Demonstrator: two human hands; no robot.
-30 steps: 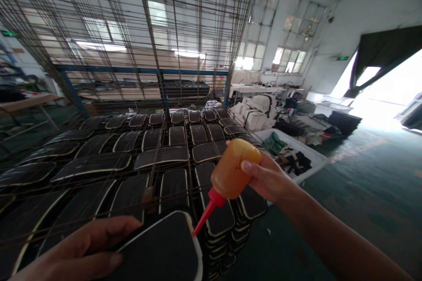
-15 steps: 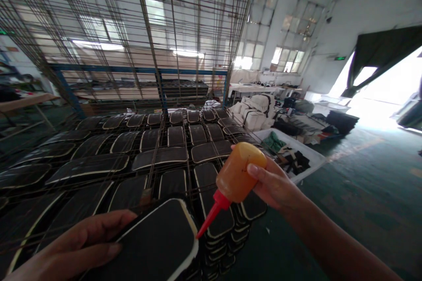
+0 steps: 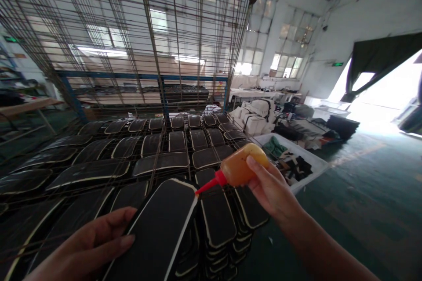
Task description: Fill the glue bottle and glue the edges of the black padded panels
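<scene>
My left hand (image 3: pixel 95 241) grips the left edge of a dark flat panel (image 3: pixel 158 232) with rounded corners and a pale line along its rim. My right hand (image 3: pixel 268 184) is closed round a squeeze bottle (image 3: pixel 242 164) of amber liquid, tilted with its long red nozzle (image 3: pixel 211 183) pointing left and down. The nozzle tip meets the panel's rim at the upper right corner. Part of the panel's lower end is cut off by the frame.
Rows of similar dark panels (image 3: pixel 161 163) lie on wire racks ahead, with more stacked below right. A raised wire grid (image 3: pixel 154 44) stands behind them. To the right are a white bin (image 3: pixel 318 162) of scraps and white bundles (image 3: pixel 255 116).
The panel has turned in my left hand, and its corner now sits higher. My right hand has raised the nozzle along the rim and levelled the bottle more.
</scene>
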